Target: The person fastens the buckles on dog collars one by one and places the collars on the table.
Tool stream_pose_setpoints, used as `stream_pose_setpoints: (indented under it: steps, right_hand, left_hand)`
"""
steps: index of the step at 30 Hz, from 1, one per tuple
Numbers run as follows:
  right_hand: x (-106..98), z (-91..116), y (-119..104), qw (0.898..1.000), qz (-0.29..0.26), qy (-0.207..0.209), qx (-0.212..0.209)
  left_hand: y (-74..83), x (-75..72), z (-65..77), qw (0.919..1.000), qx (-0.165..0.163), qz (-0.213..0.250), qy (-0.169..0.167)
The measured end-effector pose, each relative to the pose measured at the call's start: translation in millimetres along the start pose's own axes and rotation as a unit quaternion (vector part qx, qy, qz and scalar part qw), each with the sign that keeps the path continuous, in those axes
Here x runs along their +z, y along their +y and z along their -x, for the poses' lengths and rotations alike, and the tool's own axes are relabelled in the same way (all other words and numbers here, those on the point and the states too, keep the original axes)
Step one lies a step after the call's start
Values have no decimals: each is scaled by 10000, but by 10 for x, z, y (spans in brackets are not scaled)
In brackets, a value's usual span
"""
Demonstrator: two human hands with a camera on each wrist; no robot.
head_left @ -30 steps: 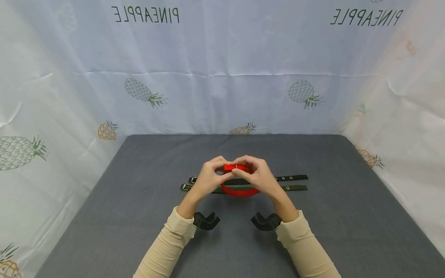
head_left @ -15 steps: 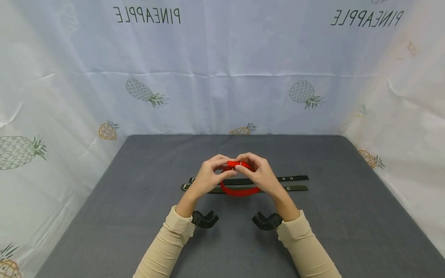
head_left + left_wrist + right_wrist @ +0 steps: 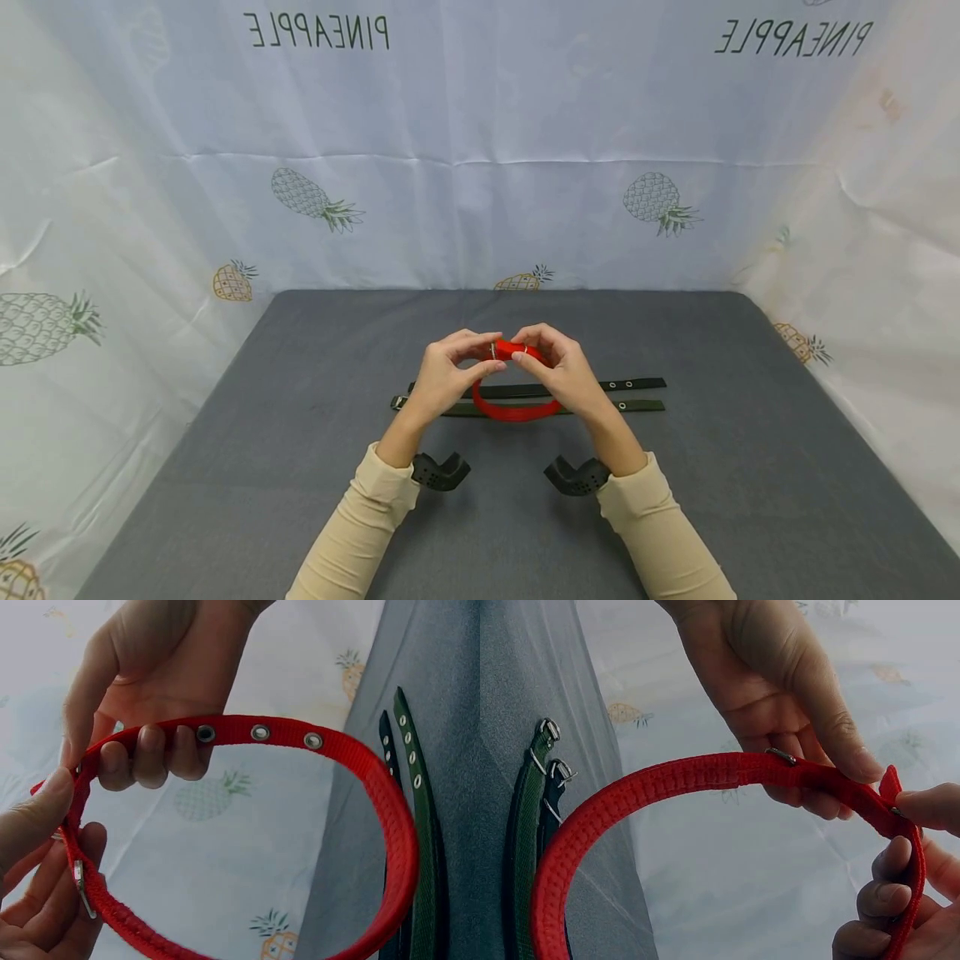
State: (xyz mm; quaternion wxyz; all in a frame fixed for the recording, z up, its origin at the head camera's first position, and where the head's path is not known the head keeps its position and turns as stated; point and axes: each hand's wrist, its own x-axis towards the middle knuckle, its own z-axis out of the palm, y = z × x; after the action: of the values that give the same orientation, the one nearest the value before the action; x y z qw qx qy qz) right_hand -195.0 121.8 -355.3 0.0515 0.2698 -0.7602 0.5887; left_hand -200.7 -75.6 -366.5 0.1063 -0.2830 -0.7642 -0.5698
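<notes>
A red webbing collar (image 3: 516, 412) is bent into a loop and held up between both hands. My left hand (image 3: 442, 375) holds its padded band beside a metal ring (image 3: 81, 889), thumb on one side and fingers on the other. My right hand (image 3: 566, 371) pinches the collar near the buckle (image 3: 897, 812), where a short red tip (image 3: 889, 782) sticks up. The other right fingers curl round the strap with metal eyelets (image 3: 260, 733). Fingertips partly hide the buckle. The lower part of the loop hangs freely.
Below the hands, a black collar (image 3: 637, 384) and a dark green collar (image 3: 641, 406) lie flat, side by side, on the grey table (image 3: 337, 500). Their buckles are at the left and their eyelets at the right. A white pineapple-print curtain (image 3: 480, 225) surrounds the table.
Both hands have risen slightly with the red collar, and their fingertips have drawn apart a little. A metal ring now shows at the left fingertips, where the red band showed before.
</notes>
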Motion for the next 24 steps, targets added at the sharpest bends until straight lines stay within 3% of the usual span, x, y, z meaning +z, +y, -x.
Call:
stream_pose_setpoints:
  steps: [8,15,24]
  right_hand:
    - [-36,4,-13,9997,-53,-59,220]
    - [-44,12,-4,9992,67,-200,329]
    - [-24,10,1,9988,215,-283,331]
  left_hand:
    - [-1,15,5,9990,-14,278,345]
    - [-13,24,12,9995,61,194,245]
    - [-2,54,5,9998,-92,148,52]
